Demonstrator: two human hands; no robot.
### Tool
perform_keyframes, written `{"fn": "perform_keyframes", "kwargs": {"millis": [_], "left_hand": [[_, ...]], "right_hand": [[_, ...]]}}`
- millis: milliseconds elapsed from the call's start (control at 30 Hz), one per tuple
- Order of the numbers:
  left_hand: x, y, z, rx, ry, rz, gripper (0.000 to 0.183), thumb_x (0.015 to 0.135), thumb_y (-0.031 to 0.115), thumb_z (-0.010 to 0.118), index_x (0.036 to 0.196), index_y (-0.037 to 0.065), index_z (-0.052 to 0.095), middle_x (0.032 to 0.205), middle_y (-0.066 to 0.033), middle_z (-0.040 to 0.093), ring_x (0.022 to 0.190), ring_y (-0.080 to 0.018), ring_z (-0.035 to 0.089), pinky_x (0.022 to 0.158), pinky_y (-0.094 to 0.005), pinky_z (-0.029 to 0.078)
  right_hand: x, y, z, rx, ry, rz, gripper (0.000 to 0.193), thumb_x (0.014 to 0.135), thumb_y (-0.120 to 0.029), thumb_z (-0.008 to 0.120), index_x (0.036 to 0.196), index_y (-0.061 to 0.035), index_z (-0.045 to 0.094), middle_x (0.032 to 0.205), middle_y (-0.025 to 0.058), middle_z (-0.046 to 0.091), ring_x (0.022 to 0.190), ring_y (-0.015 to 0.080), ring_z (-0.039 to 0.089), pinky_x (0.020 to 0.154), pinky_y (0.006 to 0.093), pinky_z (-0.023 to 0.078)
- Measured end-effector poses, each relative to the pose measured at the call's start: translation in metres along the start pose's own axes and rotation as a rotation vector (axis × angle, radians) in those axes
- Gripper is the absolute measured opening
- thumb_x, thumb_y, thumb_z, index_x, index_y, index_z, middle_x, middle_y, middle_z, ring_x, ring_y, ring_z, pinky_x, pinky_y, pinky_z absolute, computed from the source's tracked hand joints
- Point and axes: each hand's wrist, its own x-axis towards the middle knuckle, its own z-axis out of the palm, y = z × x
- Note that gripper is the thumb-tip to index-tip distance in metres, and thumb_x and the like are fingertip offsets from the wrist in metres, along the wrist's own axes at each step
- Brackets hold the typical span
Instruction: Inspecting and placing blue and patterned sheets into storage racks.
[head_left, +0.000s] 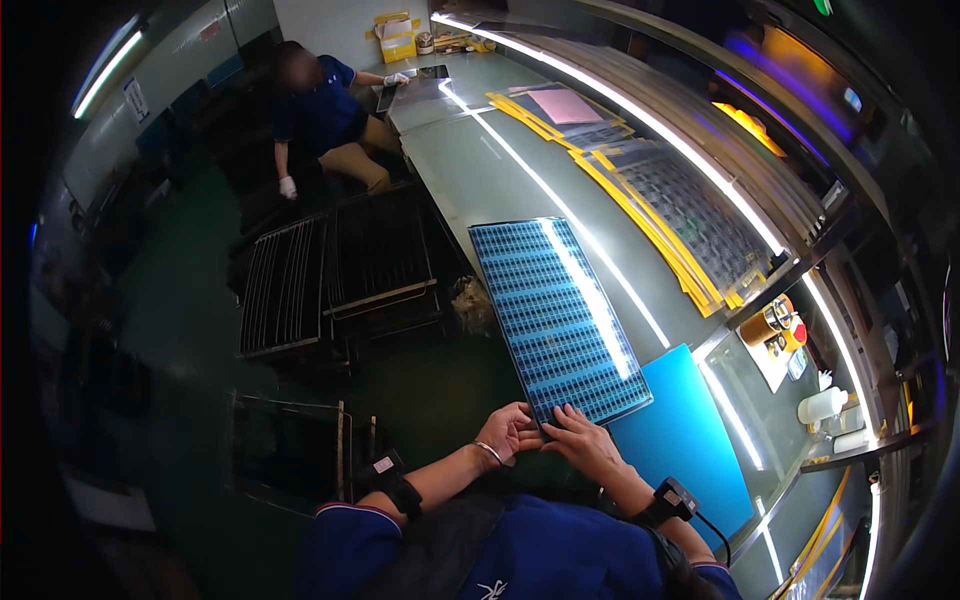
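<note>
We seem to be steadying the panel (545,310) at the surface's (470,190) left edge. Our right hand (588,445) spreads over its near end, our left hand (510,434) meets its near left corner; we cannot tell if either pinches. Next likely needs an even grip. Right, a blue sheet (690,440); far left, racks (285,285) and a person (325,110).

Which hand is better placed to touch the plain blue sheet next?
Probably the right hand: it's nearer the plain blue sheet, while the left hand is farther left, by the patterned panel.
</note>
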Motion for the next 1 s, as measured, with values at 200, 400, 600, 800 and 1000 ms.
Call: {"fn": "perform_keyframes", "kwargs": {"millis": [200,400,600,800,1000], "left_hand": [[-0.005,-0.009,0.009,0.055,0.02,0.07,0.039,0.076,0.002,0.042,0.115,0.0,0.044,0.109,-0.0208,0.058,0.099,-0.0332,0.061,0.087,-0.0448,0.052],[-0.015,-0.012,0.02,0.068,0.011,0.094,0.044,0.074,0.0,0.041,0.117,-0.001,0.045,0.114,-0.0183,0.057,0.101,-0.0306,0.06,0.087,-0.0437,0.052],[-0.02,-0.015,0.021,0.08,0.066,0.091,0.043,0.074,-0.001,0.041,0.117,-0.001,0.044,0.114,-0.019,0.056,0.101,-0.031,0.06,0.086,-0.0433,0.053],[-0.019,-0.017,0.022,0.067,0.03,0.077,0.039,0.074,-0.003,0.041,0.112,0.002,0.045,0.11,-0.0167,0.057,0.102,-0.0309,0.059,0.09,-0.0452,0.051],[-0.018,-0.02,0.022,0.065,0.057,0.078,0.038,0.076,-0.001,0.042,0.114,0.0,0.044,0.111,-0.0181,0.056,0.099,-0.0315,0.061,0.087,-0.0422,0.053]], "right_hand": [[-0.008,0.008,-0.001,-0.034,0.047,-0.112,0.034,0.08,-0.028,0.067,0.109,-0.0113,0.063,0.12,0.0179,0.057,0.115,0.0363,0.052,0.094,0.041,0.047],[-0.015,0.016,0.009,-0.109,0.064,-0.236,0.037,0.078,-0.019,0.066,0.113,-0.0077,0.059,0.12,0.0221,0.054,0.112,0.0399,0.054,0.093,0.0441,0.047],[-0.023,0.001,0.018,-0.17,0.171,-0.248,0.035,0.074,-0.009,0.061,0.108,0.0005,0.057,0.121,0.027,0.051,0.114,0.0435,0.051,0.097,0.0516,0.041],[-0.025,-0.011,0.006,-0.084,0.154,-0.235,0.021,0.073,-0.006,0.059,0.091,0.0032,0.053,0.122,0.0267,0.051,0.114,0.0428,0.051,0.098,0.0515,0.04],[-0.03,-0.004,0.016,0.01,0.097,-0.158,0.031,0.076,-0.02,0.063,0.096,0.0015,0.051,0.126,0.0286,0.048,0.119,0.0421,0.047,0.101,0.0533,0.035]]}}
